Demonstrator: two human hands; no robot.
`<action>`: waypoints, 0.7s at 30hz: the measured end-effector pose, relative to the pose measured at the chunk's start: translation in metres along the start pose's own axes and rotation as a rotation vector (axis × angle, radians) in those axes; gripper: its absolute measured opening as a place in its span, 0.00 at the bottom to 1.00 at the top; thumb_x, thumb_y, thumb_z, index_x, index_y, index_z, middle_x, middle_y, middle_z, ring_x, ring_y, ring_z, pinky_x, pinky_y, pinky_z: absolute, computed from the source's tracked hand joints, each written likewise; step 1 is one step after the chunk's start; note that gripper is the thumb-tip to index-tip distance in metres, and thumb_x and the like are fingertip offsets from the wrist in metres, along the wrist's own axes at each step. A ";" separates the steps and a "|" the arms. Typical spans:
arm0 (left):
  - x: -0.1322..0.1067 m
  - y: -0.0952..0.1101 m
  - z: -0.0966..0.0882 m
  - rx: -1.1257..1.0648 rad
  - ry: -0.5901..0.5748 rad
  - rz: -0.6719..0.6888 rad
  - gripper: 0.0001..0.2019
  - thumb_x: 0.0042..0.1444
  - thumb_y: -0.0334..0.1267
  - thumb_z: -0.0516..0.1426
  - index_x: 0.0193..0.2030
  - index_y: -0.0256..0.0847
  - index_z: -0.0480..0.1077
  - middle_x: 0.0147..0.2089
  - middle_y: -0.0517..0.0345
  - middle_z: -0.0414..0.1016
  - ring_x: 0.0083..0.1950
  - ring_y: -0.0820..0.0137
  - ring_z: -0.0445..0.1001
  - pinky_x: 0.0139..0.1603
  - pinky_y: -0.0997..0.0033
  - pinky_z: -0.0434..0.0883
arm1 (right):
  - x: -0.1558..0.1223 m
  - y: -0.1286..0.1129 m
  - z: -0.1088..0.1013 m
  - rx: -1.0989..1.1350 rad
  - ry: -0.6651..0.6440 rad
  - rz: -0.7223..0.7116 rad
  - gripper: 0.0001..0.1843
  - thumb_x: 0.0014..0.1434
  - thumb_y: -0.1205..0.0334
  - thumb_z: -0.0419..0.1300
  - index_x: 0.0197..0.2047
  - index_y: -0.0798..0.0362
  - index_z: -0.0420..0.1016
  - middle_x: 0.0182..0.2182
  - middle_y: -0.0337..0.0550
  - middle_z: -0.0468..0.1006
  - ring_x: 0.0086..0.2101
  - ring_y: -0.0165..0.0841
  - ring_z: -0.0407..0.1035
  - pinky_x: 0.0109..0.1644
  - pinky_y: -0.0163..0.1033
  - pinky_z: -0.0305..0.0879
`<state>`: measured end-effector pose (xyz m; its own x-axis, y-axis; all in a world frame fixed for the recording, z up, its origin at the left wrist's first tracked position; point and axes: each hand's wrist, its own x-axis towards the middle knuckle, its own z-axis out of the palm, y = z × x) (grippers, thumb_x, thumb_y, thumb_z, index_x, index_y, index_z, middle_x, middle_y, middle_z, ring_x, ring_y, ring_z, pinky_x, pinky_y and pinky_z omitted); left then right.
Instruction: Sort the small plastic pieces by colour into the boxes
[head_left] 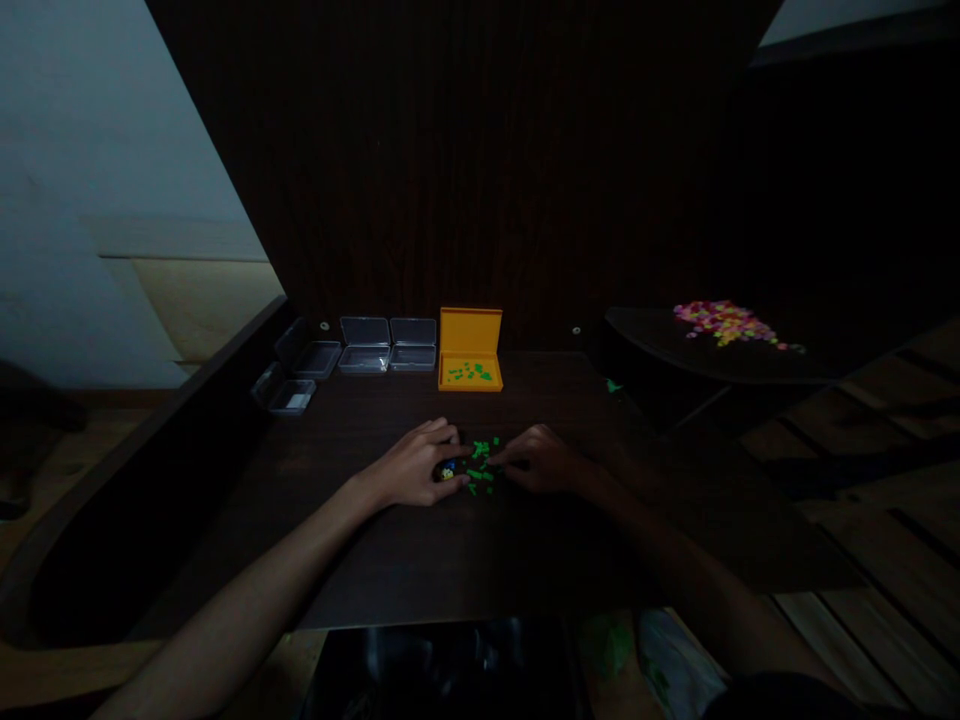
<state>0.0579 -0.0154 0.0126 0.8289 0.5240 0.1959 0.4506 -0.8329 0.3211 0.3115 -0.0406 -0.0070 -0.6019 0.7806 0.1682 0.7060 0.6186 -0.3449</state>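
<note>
A dark tabletop (pixel 375 570) with faint wood grain fills the middle of a dim room. At its far right, a curved dark shelf (pixel 645 345) bears a heap of tiny pieces (pixel 724 322) in pink, orange and yellow. On the tabletop, the person's left hand (pixel 416 465) lies with thumb and index finger spread apart, like a bracket. The right hand (pixel 544 460) points an index fingertip in among the scatter; whether it pinches anything is too dark to tell. Beyond them stands an opaque orange-yellow box (pixel 471 328), rectangular, lid raised, more green bits in its shallow base. To its left are four clear cases (pixel 365 358) (see-through, plastic-looking, lids up). Between the hands lie small green pieces (pixel 478 475), some elongated, some blocky, loosely strewn. Smallest, a few blue and yellow bits (pixel 448 474) cluster inside the left hand's curve.
</note>
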 end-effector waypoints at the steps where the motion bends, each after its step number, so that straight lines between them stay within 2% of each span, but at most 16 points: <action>1: 0.000 0.000 0.000 0.006 -0.002 0.001 0.19 0.58 0.46 0.58 0.54 0.42 0.73 0.43 0.51 0.70 0.47 0.62 0.68 0.55 0.60 0.67 | 0.000 0.001 0.000 -0.005 -0.004 -0.006 0.13 0.54 0.65 0.61 0.42 0.47 0.83 0.36 0.43 0.84 0.37 0.35 0.76 0.43 0.37 0.64; 5: -0.001 0.001 0.003 0.013 -0.025 0.021 0.19 0.59 0.45 0.57 0.55 0.41 0.73 0.43 0.51 0.70 0.47 0.62 0.68 0.55 0.61 0.67 | -0.001 0.003 0.000 -0.002 -0.011 -0.027 0.14 0.54 0.65 0.61 0.43 0.47 0.83 0.34 0.42 0.83 0.33 0.33 0.75 0.40 0.36 0.64; 13: 0.000 0.002 0.003 -0.006 -0.019 0.035 0.16 0.60 0.46 0.56 0.50 0.41 0.74 0.43 0.52 0.69 0.47 0.63 0.67 0.52 0.64 0.68 | -0.001 0.003 0.004 0.013 0.071 -0.033 0.11 0.53 0.65 0.61 0.39 0.47 0.83 0.34 0.40 0.84 0.36 0.33 0.77 0.43 0.36 0.66; 17: 0.000 0.003 0.002 -0.013 -0.021 0.038 0.18 0.60 0.46 0.56 0.53 0.40 0.73 0.43 0.51 0.69 0.48 0.63 0.67 0.51 0.64 0.68 | 0.001 0.004 0.004 0.031 0.087 -0.037 0.13 0.55 0.65 0.59 0.42 0.48 0.82 0.34 0.41 0.84 0.33 0.32 0.77 0.40 0.35 0.67; 21: -0.001 0.003 0.002 -0.006 -0.034 0.048 0.17 0.60 0.45 0.56 0.54 0.42 0.73 0.43 0.52 0.69 0.47 0.64 0.67 0.51 0.64 0.68 | 0.001 0.002 0.003 0.011 0.074 -0.020 0.14 0.54 0.66 0.60 0.43 0.47 0.82 0.35 0.40 0.84 0.35 0.33 0.78 0.41 0.35 0.68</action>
<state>0.0597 -0.0187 0.0115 0.8603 0.4771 0.1795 0.4084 -0.8558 0.3176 0.3111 -0.0384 -0.0103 -0.5867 0.7726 0.2426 0.6893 0.6337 -0.3512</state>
